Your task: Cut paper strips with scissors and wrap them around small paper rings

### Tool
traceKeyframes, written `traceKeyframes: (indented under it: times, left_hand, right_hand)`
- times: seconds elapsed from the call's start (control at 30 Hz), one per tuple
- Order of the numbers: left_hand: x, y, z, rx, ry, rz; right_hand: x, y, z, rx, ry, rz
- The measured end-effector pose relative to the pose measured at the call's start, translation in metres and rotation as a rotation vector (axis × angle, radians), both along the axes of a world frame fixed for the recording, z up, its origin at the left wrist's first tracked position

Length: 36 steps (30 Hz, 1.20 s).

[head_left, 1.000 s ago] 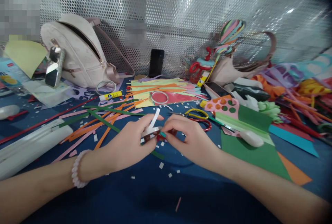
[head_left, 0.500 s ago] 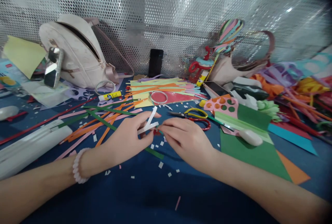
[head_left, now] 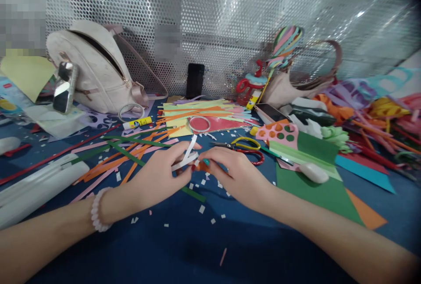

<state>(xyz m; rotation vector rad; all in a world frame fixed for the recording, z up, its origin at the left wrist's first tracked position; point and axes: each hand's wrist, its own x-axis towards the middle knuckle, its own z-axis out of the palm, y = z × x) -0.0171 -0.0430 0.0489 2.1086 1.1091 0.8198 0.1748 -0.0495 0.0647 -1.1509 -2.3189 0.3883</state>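
1. Tabletop (head_left: 184,249) first: we see blue cloth littered with paper strips (head_left: 131,154) toward its left half, green card (head_left: 315,183) toward the right edge, scissors (head_left: 246,147) past the hands.
2. Left hand (head_left: 158,176) next, fingers clamped on a white paper strip (head_left: 188,156) near the table's middle, its free end curling upward.
3. Right hand (head_left: 237,174) meets it, fingertips pinched on the strip's other end and something small and orange (head_left: 203,167).
4. Step, we judge: curling or joining the strip; we'd next need a steady pinch and a small roll.
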Motion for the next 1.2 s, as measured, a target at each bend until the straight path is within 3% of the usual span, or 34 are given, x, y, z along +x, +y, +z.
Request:
traceKeyframes:
  times: [0.23, 0.57, 0.83, 1.2]
  left_hand:
    - [0.0, -0.001, 0.003, -0.096, -0.02, 0.018]
    - [0.0, -0.001, 0.0, -0.209, -0.104, -0.031]
    - [0.001, -0.002, 0.004, -0.3, -0.136, -0.063]
    - [-0.002, 0.005, 0.006, -0.268, -0.098, -0.046]
  right_hand:
    - [0.001, 0.001, -0.001, 0.065, 0.115, 0.026]
    - [0.004, 0.005, -0.01, 0.328, 0.114, 0.091]
    - [0.006, 0.006, -0.013, 0.37, 0.057, 0.115]
    - [0.004, 0.004, -0.01, 0.372, -0.031, 0.224]
